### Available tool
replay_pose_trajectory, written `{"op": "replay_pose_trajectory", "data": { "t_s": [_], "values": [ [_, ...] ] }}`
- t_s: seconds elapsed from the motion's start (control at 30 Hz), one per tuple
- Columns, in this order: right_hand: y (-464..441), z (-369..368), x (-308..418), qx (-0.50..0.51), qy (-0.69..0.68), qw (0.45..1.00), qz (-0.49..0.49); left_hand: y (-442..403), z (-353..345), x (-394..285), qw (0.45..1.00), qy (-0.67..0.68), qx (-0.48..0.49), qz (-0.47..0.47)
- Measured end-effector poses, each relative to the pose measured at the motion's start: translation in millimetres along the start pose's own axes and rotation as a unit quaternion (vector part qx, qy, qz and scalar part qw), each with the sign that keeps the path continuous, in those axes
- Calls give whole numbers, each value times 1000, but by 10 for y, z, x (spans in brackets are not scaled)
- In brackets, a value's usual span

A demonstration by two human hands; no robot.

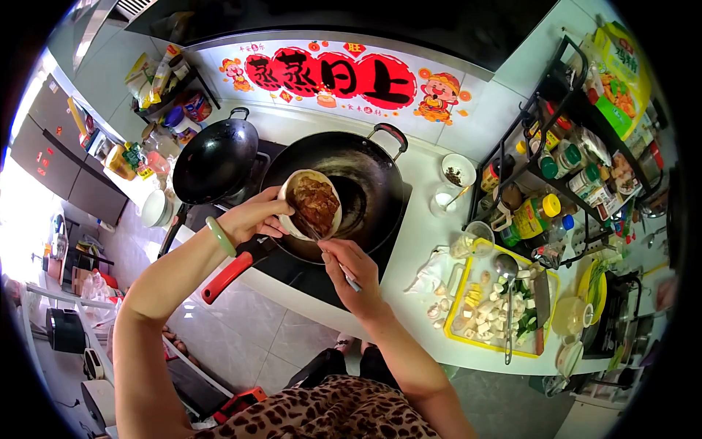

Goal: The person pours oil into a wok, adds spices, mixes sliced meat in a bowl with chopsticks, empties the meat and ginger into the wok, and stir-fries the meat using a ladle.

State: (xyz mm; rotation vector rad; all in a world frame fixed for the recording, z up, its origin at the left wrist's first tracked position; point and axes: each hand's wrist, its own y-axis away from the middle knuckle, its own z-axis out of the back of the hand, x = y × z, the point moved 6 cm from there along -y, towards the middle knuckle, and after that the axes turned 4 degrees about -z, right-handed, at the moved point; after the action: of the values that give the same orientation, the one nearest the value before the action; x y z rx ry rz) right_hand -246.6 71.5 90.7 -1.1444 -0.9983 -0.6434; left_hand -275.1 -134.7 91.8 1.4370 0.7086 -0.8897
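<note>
My left hand [256, 216], with a pale green bangle on its wrist, grips a white bowl [289, 184] by its near left side. Brown, saucy pieces that look like marinated meat [314, 203] fill the bowl, which is tilted over a large black wok [376, 175]. In my right hand [352, 272] is a slim utensil [352, 284] with a greyish handle. Its tip reaches into the bowl at the meat's lower edge, and its head is hidden. Dark and bare where visible, the wok sits on the black stove [318, 279] with its red handle [228, 278] pointing toward me.
A smaller black wok [214, 162] stands left. Right, a yellow-rimmed tray [453, 322] holds cut white pieces, greens, a ladle [506, 267] and a cleaver [541, 296]. Small bowls [458, 170] stand behind it. A black rack [504, 175] of jars and bottles lines the right wall.
</note>
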Motion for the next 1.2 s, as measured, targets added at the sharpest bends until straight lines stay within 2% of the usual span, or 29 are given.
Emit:
{"op": "replay_pose_trajectory", "data": {
  "t_s": [0.17,0.27,0.3,0.37,0.4,0.43,0.5,0.53,0.57,0.63,0.7,0.73,0.77,0.8,0.83,0.87,0.9,0.93,1.0,1.07,1.17,1.2],
  "values": [
    [20,-125,-135,-8,12,1000,-6,-238,-6,-14,997,-62,36,39],
    [20,-174,-208,-41,59,997,7,-372,6,-77,974,-217,-31,48],
    [12,-181,-243,-50,63,997,-3,-400,-39,-122,974,-220,-30,47],
    [2,-179,-296,-62,68,996,-13,-444,-134,-276,893,-449,-38,-2],
    [-6,-175,-320,-68,90,993,-21,-426,-211,-295,891,-452,-36,-4],
    [-13,-172,-350,-73,113,991,-29,-388,-299,-361,836,-544,-56,-49],
    [-23,-122,-383,-97,106,989,-36,-289,-460,-482,690,-705,-92,-138],
    [-14,-92,-421,-115,116,986,-26,-279,-488,-503,652,-731,-99,-176],
    [4,-60,-450,-132,126,983,-16,-261,-476,-513,651,-732,-98,-178],
    [31,24,-427,-125,120,982,-70,-47,-545,-743,575,-771,-136,-237],
    [59,96,-367,-144,97,982,-78,77,-437,-907,574,-766,-172,-231],
    [81,122,-374,-145,99,982,-74,185,-363,-1012,614,-729,-194,-232],
    [114,148,-452,-145,41,983,-101,296,-278,-1096,651,-690,-215,-232],
    [150,172,-505,-145,-18,981,-127,403,-151,-1105,672,-636,-264,-272],
    [183,218,-436,-145,-68,975,-152,474,-6,-1104,702,-590,-310,-251],
    [243,287,-340,-150,-99,969,-170,508,137,-1006,801,-457,-278,-270],
    [284,353,-211,-155,-130,961,-186,552,236,-891,875,-310,-239,-283],
    [356,425,-180,-167,-146,954,-203,677,233,-654,937,-133,-228,-228],
    [527,620,-54,-186,-148,949,-207,849,27,-337,950,99,-144,-259],
    [754,885,129,-244,-108,947,-178,886,-155,103,933,231,-69,-268],
    [1131,1262,350,-345,-133,922,-114,965,-564,517,934,262,-29,-240],
    [1222,1341,479,-346,-138,923,-99,983,-711,613,939,252,-20,-233]
  ]
}}
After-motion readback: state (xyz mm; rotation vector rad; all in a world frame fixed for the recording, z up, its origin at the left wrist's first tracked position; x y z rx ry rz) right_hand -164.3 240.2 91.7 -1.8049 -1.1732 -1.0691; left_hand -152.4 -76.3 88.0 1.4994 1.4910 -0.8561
